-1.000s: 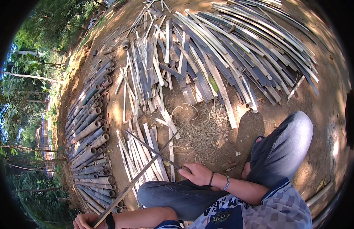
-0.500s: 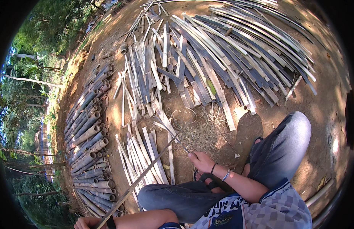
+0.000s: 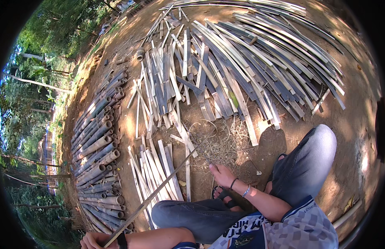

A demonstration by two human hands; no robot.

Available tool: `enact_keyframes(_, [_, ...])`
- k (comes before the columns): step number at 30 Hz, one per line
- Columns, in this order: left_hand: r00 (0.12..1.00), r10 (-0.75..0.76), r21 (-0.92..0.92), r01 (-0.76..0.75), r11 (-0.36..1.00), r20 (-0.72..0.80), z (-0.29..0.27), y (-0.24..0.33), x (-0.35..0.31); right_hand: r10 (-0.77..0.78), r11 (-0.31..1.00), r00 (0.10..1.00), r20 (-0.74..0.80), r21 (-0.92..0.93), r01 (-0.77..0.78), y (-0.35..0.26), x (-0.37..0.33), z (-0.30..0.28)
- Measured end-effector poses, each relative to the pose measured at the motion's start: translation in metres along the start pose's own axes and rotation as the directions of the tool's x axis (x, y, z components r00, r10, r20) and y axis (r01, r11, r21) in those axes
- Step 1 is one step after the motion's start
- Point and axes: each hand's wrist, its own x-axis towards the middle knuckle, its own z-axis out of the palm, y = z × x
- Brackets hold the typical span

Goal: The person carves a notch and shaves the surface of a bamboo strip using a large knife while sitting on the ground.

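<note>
My left hand is at the bottom left edge, closed around the near end of a long thin bamboo strip. The strip slants up and to the right over my left knee, and its far tip is above a patch of dry shavings. My right hand reaches forward over my sandalled foot, just below the strip's far end. Its fingers curl toward the ground near a small dark sliver. I cannot tell whether it grips anything.
A short bundle of split slats lies under the strip. Round bamboo poles are stacked in a row on the left. A wide fan of long slats covers the dirt ahead. My right knee is raised at the right.
My right hand has moved forward and slightly right from my lap toward the shavings. A second thin strip it held a second ago is no longer in it. The long strip stays slanted.
</note>
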Motion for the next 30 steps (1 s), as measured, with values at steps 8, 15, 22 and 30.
enact_keyframes(8, [0.963,-0.095,0.263,0.163,0.951,-0.252,0.0,0.025,0.002,-0.025,0.993,0.992,0.124,-0.109,0.039,-0.047,-0.02,-0.004])
enact_keyframes(15, [0.951,-0.11,0.443,0.235,0.865,-0.288,-0.007,0.045,-0.002,0.143,0.986,0.984,0.107,-0.1,-0.132,-0.033,0.003,-0.011])
enact_keyframes(22, [0.956,-0.131,0.379,0.227,0.897,-0.262,-0.01,0.044,-0.002,0.11,0.987,0.994,0.009,-0.123,-0.108,0.011,0.022,-0.016])
enact_keyframes(30, [0.957,-0.044,0.446,0.174,0.878,-0.288,0.001,0.024,-0.002,0.08,0.989,0.994,0.069,-0.128,-0.071,-0.013,0.007,-0.018])
